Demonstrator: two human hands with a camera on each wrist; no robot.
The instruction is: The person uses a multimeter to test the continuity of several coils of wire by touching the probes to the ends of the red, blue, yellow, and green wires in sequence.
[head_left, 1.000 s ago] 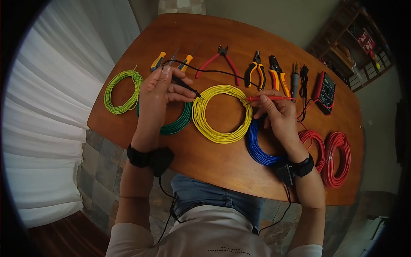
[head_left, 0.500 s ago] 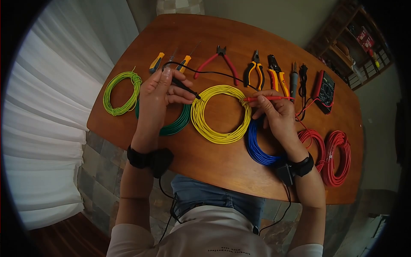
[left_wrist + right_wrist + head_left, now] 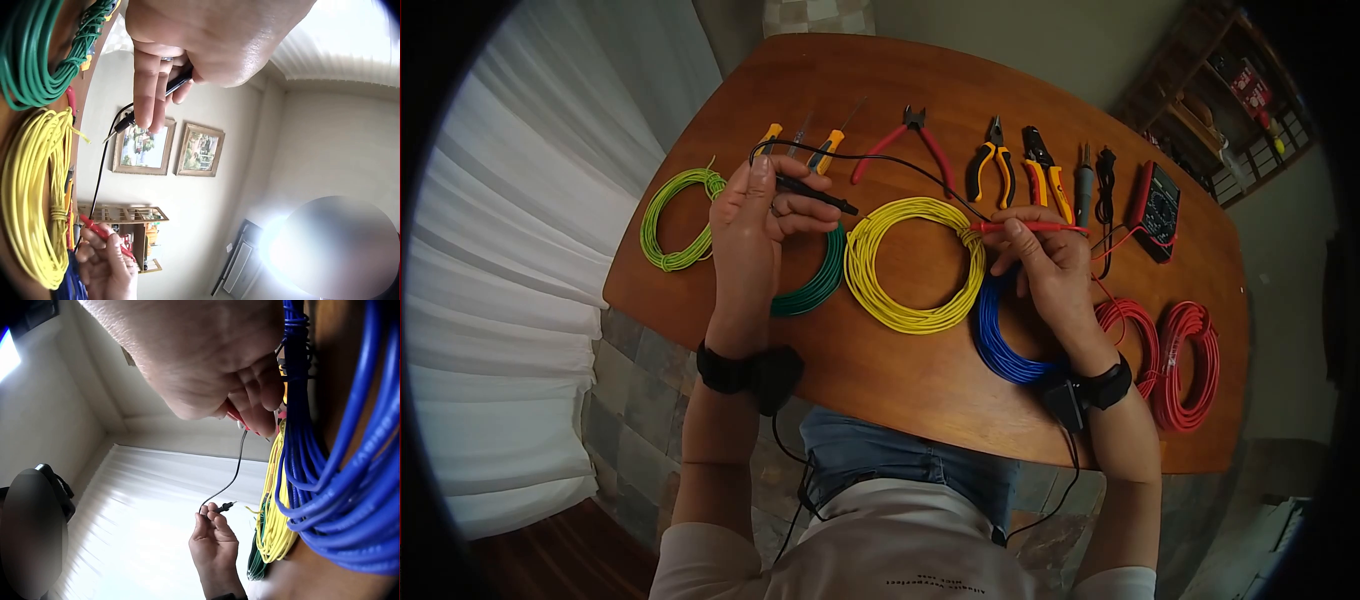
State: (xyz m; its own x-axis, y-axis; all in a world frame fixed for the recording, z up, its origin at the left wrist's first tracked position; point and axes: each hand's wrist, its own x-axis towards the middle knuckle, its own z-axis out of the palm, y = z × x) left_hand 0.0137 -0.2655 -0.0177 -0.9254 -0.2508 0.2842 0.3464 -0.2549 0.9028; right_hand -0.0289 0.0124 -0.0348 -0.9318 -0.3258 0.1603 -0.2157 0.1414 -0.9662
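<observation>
Left hand (image 3: 750, 220) pinches black probe (image 3: 818, 194), right hand (image 3: 1052, 268) red probe (image 3: 1020, 227); framed pictures (image 3: 200, 150) in left-wrist, not head view.

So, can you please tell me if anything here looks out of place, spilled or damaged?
Nothing looks spilled or damaged. Only the black cable seems slightly untidy: running from the black probe in the left hand, in the head view it crosses the handles of the red cutters.
</observation>
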